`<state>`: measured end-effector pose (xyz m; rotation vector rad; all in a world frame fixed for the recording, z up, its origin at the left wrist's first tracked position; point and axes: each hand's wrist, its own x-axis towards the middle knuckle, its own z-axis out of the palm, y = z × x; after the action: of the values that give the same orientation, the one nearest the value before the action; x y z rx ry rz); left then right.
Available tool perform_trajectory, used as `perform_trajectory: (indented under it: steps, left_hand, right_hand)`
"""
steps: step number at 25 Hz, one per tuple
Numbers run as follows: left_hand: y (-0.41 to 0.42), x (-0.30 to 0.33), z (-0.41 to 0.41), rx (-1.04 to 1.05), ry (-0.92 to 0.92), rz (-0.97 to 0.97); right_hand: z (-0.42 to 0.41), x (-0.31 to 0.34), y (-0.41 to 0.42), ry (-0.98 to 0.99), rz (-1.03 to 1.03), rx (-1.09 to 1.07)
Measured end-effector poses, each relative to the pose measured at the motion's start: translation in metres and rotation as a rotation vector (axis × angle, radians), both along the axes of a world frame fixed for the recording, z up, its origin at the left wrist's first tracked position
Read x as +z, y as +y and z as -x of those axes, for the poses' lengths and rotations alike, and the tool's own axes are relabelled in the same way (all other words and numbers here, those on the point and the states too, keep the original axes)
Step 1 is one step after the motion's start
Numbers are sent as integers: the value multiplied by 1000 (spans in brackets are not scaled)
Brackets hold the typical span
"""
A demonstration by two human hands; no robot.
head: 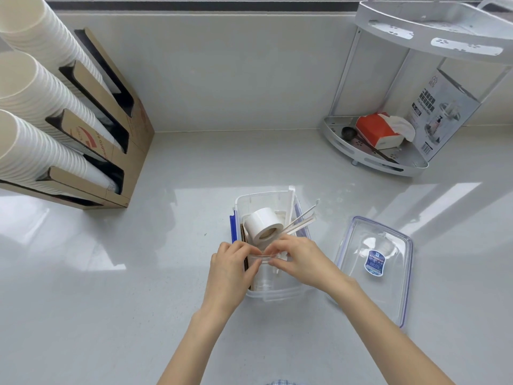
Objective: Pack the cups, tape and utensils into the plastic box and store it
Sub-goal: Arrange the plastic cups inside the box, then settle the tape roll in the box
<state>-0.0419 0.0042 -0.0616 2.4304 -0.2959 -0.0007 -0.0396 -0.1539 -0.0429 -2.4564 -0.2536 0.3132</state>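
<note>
Both hands are down in the box now — our left hand [231,266] and right hand [298,258] pinch the rim of a clear cup [263,273] at the near end of the plastic box [277,295], easing it in. At twelve o'clock of the hands the white tape roll [263,225] already sits inside, wrapped utensils [301,220] poking out at one o'clock. Packing looks nearly done, we'd say; the lid [374,273] lies off at three o'clock, so closing and storing remain. Pale glossy counter [111,273], cup dispenser [91,140] at ten o'clock, corner rack [374,159] at two.
</note>
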Motion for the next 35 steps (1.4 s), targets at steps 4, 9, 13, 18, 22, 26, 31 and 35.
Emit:
perform_trajectory:
  steps: [4,9,13,18,22,26,31,35]
  left_hand:
    - [2,-2,-1,4,-4,-58]
    - [-1,2,-8,3,7,-36]
    - [-4,7,-28,10,-18,-90]
    - [-12,6,-47,-54,-36,-231]
    - [-14,6,-55,-58,-49,-286]
    - [-13,5,-63,-54,-37,-325]
    - [-11,4,-73,-57,14,-364]
    - [-9,0,-78,-49,13,-382]
  right_hand:
    - [-1,-7,4,22,39,-20]
    - [-2,-8,4,57,14,-28]
    - [-17,0,0,-88,-79,-198]
    - [-41,8,5,-94,100,-101]
    - [-57,8,8,-28,220,-92]
    - [-70,6,10,-28,181,-159]
    - [-81,-2,17,-10,159,-236]
    - [-87,-8,19,38,132,-300]
